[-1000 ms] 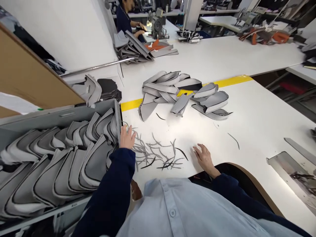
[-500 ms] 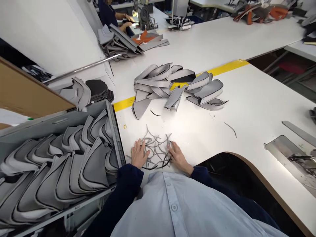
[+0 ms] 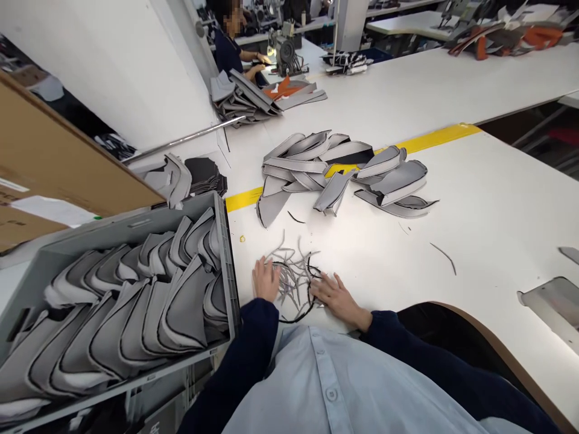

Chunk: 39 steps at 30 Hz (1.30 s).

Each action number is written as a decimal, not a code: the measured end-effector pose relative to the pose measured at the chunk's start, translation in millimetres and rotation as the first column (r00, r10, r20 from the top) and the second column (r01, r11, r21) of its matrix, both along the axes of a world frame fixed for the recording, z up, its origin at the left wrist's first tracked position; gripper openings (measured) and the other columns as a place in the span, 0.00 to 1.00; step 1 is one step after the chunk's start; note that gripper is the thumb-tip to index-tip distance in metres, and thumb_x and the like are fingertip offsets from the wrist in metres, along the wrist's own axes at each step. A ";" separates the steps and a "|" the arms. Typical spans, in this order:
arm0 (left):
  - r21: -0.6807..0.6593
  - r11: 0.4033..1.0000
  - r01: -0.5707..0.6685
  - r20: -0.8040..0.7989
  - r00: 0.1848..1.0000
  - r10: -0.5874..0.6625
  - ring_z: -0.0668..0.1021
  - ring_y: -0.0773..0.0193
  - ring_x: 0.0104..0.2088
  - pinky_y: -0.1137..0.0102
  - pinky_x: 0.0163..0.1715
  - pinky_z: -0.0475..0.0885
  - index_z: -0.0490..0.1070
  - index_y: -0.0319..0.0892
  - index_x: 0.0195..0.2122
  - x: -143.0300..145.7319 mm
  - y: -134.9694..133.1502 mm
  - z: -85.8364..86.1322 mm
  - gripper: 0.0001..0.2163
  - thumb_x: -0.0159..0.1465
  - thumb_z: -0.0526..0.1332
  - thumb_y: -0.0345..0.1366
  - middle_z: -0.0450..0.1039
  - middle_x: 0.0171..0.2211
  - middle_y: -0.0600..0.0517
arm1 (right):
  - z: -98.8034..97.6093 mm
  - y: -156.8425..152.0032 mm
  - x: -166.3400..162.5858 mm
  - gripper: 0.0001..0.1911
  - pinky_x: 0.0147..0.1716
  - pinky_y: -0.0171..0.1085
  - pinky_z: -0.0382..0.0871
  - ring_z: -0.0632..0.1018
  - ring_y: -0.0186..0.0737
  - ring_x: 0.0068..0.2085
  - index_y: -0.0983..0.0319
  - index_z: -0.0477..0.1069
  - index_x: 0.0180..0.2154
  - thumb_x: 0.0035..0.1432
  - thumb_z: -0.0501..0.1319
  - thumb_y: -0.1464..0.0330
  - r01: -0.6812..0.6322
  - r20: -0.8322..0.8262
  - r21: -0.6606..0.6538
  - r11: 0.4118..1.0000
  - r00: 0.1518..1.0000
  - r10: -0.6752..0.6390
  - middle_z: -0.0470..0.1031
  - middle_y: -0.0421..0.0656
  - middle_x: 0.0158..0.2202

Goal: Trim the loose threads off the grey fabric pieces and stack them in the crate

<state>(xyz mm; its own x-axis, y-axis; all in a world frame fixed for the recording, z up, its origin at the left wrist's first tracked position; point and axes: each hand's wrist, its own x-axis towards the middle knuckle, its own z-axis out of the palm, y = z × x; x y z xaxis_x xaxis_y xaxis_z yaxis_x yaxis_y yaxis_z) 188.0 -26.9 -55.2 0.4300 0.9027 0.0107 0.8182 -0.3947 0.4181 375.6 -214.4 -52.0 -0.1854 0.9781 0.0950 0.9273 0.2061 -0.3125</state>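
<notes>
A loose heap of thin grey and black trimming strips (image 3: 293, 278) lies on the white table (image 3: 384, 253) close to my body. My left hand (image 3: 266, 279) rests at the heap's left edge, palm down, fingers stretched out. At the right edge lies my right hand (image 3: 339, 299), fingers spread, the tips touching a few strips. Neither hand grips anything. Beyond the heap is a pile of curved grey fabric pieces (image 3: 289, 166) with dark edges, lying partly over a yellow tape line (image 3: 438, 140).
At the left stands a grey crate (image 3: 230, 265) with rows of curved grey pieces, beside a cardboard box (image 3: 67, 163). A metal rod (image 3: 190, 137) sticks out over the table. A co-worker (image 3: 226, 51) sits behind a sewing machine (image 3: 287, 51). A curved cutout edge (image 3: 434, 304) lies right of me.
The strips are gathered into a tighter heap between my hands. My right hand's fingers are more spread. The camera view has shifted, so the scene sits lower and further right.
</notes>
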 end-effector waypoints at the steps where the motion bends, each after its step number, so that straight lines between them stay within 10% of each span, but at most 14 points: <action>1: 0.012 0.999 -0.036 0.011 0.999 0.035 0.63 0.50 0.58 0.54 0.56 0.60 0.65 0.39 0.55 -0.7 25.2 4.8 0.18 0.66 0.51 0.38 0.60 0.58 0.39 | 2.6 5.7 5.0 0.30 0.56 0.64 0.48 0.52 0.53 0.64 0.56 0.60 0.58 0.55 0.49 0.81 0.066 -0.011 0.025 0.998 0.998 -0.065 0.59 0.45 0.61; 7: -0.007 0.976 -0.217 0.008 0.976 0.217 0.73 0.57 0.46 0.56 0.45 0.70 0.66 0.39 0.49 -11.7 136.5 17.5 0.14 0.64 0.58 0.37 0.67 0.49 0.45 | 15.9 -2.7 13.7 0.22 0.46 0.45 0.69 0.72 0.45 0.52 0.60 0.67 0.51 0.57 0.46 0.77 0.331 -0.254 0.021 0.943 0.914 -0.315 0.70 0.49 0.52; 15: -0.226 0.946 -0.230 0.102 0.961 0.258 0.74 0.58 0.44 0.58 0.43 0.71 0.67 0.38 0.48 -1.3 149.1 25.7 0.13 0.64 0.58 0.38 0.68 0.47 0.46 | 40.4 -0.5 -24.1 0.16 0.32 0.36 0.72 0.77 0.40 0.34 0.60 0.67 0.45 0.60 0.45 0.72 0.412 -0.430 -0.071 0.908 0.809 -0.401 0.75 0.47 0.39; 22: -0.490 0.853 0.180 0.471 0.878 0.085 0.72 0.65 0.30 0.66 0.34 0.70 0.66 0.39 0.31 -9.4 48.4 69.2 0.11 0.64 0.54 0.41 0.66 0.26 0.53 | 99.2 57.2 -48.7 0.16 0.33 0.34 0.70 0.73 0.30 0.29 0.61 0.67 0.46 0.66 0.45 0.63 0.448 -0.676 -0.110 0.887 0.620 -0.397 0.71 0.45 0.41; 27: -0.526 0.722 0.450 0.706 0.705 0.075 0.71 0.60 0.36 0.65 0.38 0.69 0.61 0.44 0.28 -21.3 -37.5 107.0 0.13 0.57 0.56 0.49 0.64 0.32 0.51 | 122.0 65.2 -69.9 0.23 0.35 0.34 0.67 0.72 0.36 0.39 0.62 0.67 0.46 0.52 0.62 0.55 0.329 -0.888 -0.182 0.927 0.351 -0.298 0.70 0.44 0.42; 31: -0.546 0.642 0.538 0.761 0.639 0.112 0.69 0.59 0.36 0.65 0.37 0.68 0.62 0.44 0.25 -21.1 -59.2 122.0 0.14 0.54 0.60 0.49 0.62 0.32 0.50 | 123.3 41.7 -83.2 0.22 0.20 0.29 0.59 0.64 0.26 0.22 0.65 0.68 0.30 0.49 0.62 0.51 0.256 -0.910 -0.350 0.901 0.135 -0.392 0.66 0.36 0.23; 39: -0.642 0.259 0.721 0.742 0.670 -0.027 0.67 0.67 0.22 0.68 0.27 0.67 0.63 0.44 0.28 12.7 -102.3 121.5 0.13 0.55 0.60 0.48 0.68 0.25 0.52 | 137.2 -50.1 -90.9 0.18 0.26 0.30 0.61 0.65 0.28 0.26 0.64 0.66 0.28 0.55 0.59 0.54 0.652 -0.879 -0.273 0.708 0.131 -0.459 0.66 0.36 0.24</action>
<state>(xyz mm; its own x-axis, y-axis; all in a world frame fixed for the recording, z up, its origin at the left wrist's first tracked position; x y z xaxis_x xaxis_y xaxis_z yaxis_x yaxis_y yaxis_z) 200.7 -129.1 66.3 0.9375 0.2328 -0.2586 0.1903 0.2792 0.9412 284.7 -264.5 85.2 0.6840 0.7265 -0.0664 0.0224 -0.1119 -0.9935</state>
